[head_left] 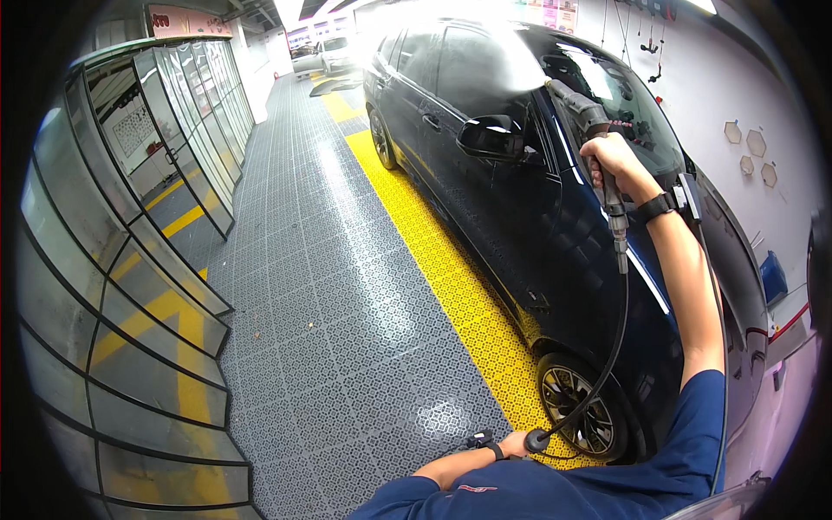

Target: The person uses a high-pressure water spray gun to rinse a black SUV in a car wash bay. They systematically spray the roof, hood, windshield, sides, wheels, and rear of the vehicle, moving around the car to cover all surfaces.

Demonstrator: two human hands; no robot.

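Observation:
High on the right, my right hand [614, 165] is closed round the grip of a black pressure washer spray gun [589, 113]. White spray fans out from its nozzle over the roof edge and side windows of a dark car [520, 217]. From the gun's lower end a black hose [620, 321] curves down past the front wheel [579, 403]. Low at the centre, my left hand [514, 445] grips the hose beside a round black stopper [537, 440]; its fingers are partly hidden. The car's side mirror [491, 139] sits below the spray.
Grey grid floor tiles [338, 260] with a yellow strip [433, 269] run alongside the car. Folding glass panels [130, 286] line the left. Another car [334, 54] stands far back. At the right are a white wall [719, 95] and a blue container [773, 276].

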